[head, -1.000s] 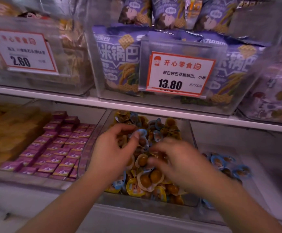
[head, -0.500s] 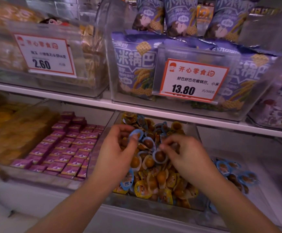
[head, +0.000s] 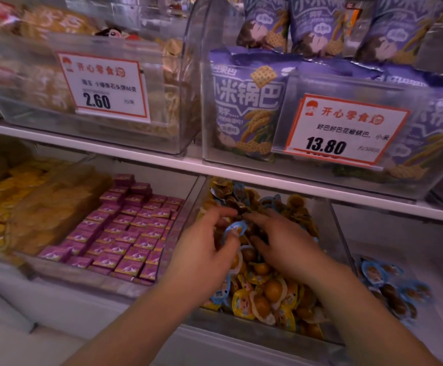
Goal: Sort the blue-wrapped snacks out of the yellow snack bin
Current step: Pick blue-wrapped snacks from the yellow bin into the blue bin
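Note:
A clear bin (head: 332, 233) on the lower shelf holds a heap of yellow-wrapped snacks (head: 264, 294) with some blue-wrapped ones mixed in. My left hand (head: 204, 254) is inside the bin and holds a blue-wrapped snack (head: 235, 229) between thumb and fingers. My right hand (head: 283, 247) lies over the heap beside it, fingers spread and reaching into the snacks near the back. Whether the right fingers pinch anything is hidden. Several blue-wrapped snacks (head: 389, 283) lie in the compartment to the right.
To the left sits a bin of small purple boxes (head: 125, 233), and further left a bin of yellow packets (head: 17, 204). The upper shelf (head: 146, 154) carries clear bins with price tags (head: 344, 128) and purple bags (head: 246, 101).
The view has shifted so the shelf sits further right. Both hands moved toward the back of the heap. The left hand still holds a blue-wrapped snack; the right hand's fingers have spread.

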Motion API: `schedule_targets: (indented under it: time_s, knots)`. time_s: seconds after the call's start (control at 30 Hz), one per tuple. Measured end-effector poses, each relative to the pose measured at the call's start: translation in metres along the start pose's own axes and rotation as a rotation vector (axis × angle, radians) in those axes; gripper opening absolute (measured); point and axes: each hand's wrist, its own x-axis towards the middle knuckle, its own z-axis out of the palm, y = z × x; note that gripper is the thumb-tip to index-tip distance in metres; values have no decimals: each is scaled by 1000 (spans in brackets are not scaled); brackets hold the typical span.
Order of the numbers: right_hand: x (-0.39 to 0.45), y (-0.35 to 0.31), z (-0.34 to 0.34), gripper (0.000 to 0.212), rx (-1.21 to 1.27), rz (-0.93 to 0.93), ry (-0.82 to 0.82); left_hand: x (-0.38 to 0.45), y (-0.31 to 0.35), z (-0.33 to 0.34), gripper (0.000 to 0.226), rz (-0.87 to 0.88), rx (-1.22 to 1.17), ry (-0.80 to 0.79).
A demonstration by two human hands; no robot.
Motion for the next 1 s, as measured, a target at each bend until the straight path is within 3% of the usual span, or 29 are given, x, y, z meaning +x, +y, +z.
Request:
schedule_targets:
  time_s: [0.3, 0.47, 0.67, 0.83, 1.0]
  knots:
    - [-10, -7, 2, 34, 98, -14, 233, 5, 0, -1, 21, -36, -118, 27]
    - [-11, -1, -4, 23, 441, 81, 375, 8, -1, -1, 21, -64, -226, 55]
    - [-9, -3, 2, 28, 370, 50, 355, 9, -2, 1, 22, -52, -230, 92]
    - [-4, -14, 6, 39, 181, -47, 57, 9, -4, 6, 24, -53, -207, 109]
    - [2, -12, 0, 40, 298, 84, 40, 10, -5, 6, 24, -50, -165, 109]
